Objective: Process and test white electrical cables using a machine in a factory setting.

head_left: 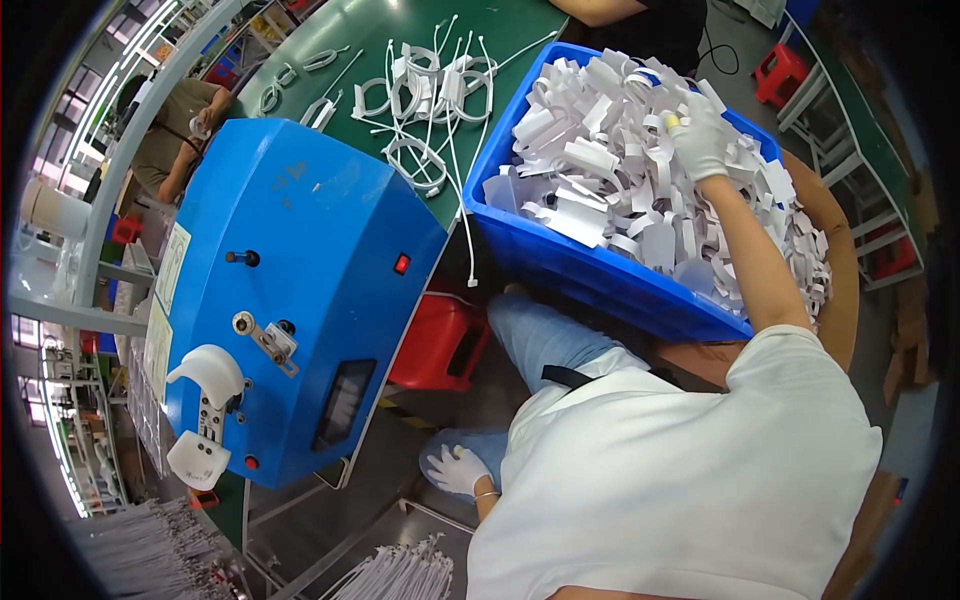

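Note:
My right hand (699, 146), in a white glove with a yellow-covered tip, reaches onto a heap of white curved strips and flat pieces (585, 205). Its thumb and fingers look apart; the far fingertips blend into the heap. The pieces fill a blue plastic bin (610, 275) at the upper right. Down by my knee, my gloved left hand (459, 471) lies with its fingers loosely spread and nothing visible in them. To its left stands a blue machine (300, 220), with a white curved holder (210, 370) and a white lower piece (198, 460) on its front.
Coiled white cables (430, 90) lie on the green table (345, 25) behind the machine. Some cables hang over its edge. A red stool (440, 340) stands below. Bundles of white cables (395, 572) lie at the bottom. Another person (175, 135) sits at far left.

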A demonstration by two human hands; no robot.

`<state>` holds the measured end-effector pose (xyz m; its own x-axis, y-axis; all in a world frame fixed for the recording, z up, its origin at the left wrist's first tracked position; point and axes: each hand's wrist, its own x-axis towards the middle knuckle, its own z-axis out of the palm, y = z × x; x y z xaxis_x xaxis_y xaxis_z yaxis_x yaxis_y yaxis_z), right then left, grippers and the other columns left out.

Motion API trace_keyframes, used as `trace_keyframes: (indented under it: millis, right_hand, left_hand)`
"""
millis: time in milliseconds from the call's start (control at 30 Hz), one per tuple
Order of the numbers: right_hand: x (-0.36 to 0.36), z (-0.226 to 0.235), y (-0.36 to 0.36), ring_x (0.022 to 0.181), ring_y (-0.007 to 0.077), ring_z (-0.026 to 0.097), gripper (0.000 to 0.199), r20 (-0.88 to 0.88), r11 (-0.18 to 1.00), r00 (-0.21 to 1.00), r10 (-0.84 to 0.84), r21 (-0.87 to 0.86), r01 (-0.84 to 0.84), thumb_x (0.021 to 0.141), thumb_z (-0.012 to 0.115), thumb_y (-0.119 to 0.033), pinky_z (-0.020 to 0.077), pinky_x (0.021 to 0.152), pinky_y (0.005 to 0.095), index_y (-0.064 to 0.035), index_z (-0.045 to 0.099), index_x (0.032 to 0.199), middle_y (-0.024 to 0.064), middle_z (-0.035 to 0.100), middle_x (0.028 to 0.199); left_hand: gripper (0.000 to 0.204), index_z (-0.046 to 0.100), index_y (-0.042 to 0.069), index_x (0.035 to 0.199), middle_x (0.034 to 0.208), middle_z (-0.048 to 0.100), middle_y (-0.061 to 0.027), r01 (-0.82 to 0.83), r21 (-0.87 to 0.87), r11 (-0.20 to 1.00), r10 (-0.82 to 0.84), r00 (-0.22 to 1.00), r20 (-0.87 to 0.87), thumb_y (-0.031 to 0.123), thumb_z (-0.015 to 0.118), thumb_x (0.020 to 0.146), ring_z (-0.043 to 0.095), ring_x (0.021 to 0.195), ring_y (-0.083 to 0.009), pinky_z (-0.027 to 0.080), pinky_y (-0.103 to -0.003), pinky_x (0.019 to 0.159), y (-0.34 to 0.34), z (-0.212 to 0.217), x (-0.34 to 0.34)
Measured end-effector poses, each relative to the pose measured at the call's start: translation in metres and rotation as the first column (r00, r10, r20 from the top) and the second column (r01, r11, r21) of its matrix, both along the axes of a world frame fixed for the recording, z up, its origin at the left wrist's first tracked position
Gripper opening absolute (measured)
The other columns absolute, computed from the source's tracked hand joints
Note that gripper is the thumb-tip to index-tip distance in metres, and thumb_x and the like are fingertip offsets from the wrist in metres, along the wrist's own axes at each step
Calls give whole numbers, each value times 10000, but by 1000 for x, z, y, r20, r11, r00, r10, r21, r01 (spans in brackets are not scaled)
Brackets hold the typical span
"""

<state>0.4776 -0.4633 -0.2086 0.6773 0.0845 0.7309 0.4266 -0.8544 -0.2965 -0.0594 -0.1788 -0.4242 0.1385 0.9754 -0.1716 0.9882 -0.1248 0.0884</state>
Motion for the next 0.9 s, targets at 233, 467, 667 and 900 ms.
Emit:
trace_keyframes:
  millis: [233, 467, 667, 900]
  right_hand:
    - [45, 8, -8, 870, 154, 628, 318, -460, 973, 869, 185, 211, -96, 808, 602, -47, 478, 787, 259, -58, 636, 1124, 89, 674, 966]
    - [57, 57, -1, 882, 113, 624, 240, -165, 716, 868, 468, 646, -263, 866, 646, -87, 497, 773, 231, -18, 646, 1096, 60, 675, 1007]
    - [4, 103, 44, 920, 117, 611, 270, -202, 537, 691, 694, 784, -311, 925, 570, -106, 478, 834, 240, -23, 608, 1179, 49, 652, 1013]
    - [-79, 145, 149, 822, 132, 605, 320, -53, 156, 197, 979, 815, -558, 948, 543, -166, 489, 772, 250, 28, 563, 1202, 77, 646, 926]
  left_hand:
    - [382, 630, 189, 1197, 1420, 423, -107, 22, -43, 999, -23, 1000, -1, 301, 545, 843, 355, 1296, -381, 298, -493, 1038, 1, 1, 6]
    - [354, 663, 199, 1148, 1404, 437, -89, 39, -13, 999, -39, 999, 24, 321, 566, 830, 351, 1302, -350, 325, -460, 1041, 2, 6, -4]
    - [371, 651, 186, 1164, 1422, 415, -113, 44, -51, 998, -43, 998, 38, 311, 578, 822, 350, 1297, -384, 311, -472, 1047, 6, 7, -3]
    - [391, 623, 28, 1164, 1213, 605, -156, 262, -419, 869, 23, 825, 565, 264, 636, 852, 556, 1140, -294, 404, -351, 992, 44, 43, -3]
